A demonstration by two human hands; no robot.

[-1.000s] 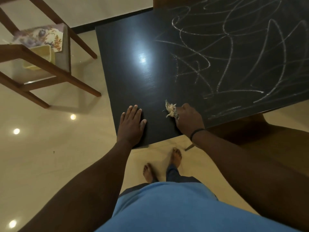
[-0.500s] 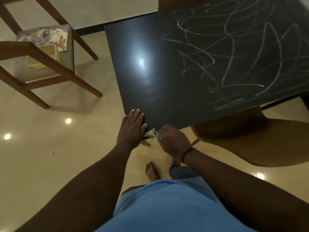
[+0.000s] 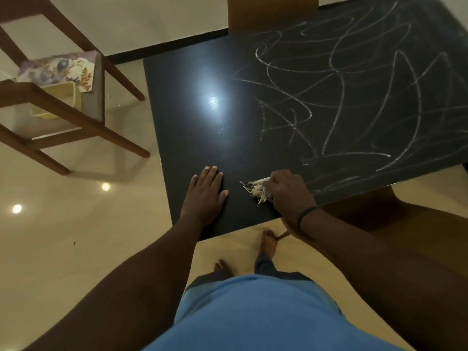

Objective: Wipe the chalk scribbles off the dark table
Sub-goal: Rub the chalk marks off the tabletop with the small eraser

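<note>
Your right hand (image 3: 287, 192) bunches the frayed rag (image 3: 255, 190); it looks soft and light, so grip its middle. Your left hand (image 3: 203, 196) lies flat, fingers together, on the dark table (image 3: 190, 102).

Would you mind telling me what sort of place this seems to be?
Probably a dining area in a home: a dark table with wooden chairs pulled up to it, a glossy tiled floor reflecting ceiling lights, and the person standing barefoot.

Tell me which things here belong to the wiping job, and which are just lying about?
For the job: dark table; chalk scribbles; frayed rag gripped by the right hand; left hand flat on the table.
Lying about: wooden chair; floral cloth; yellow tub.
</note>
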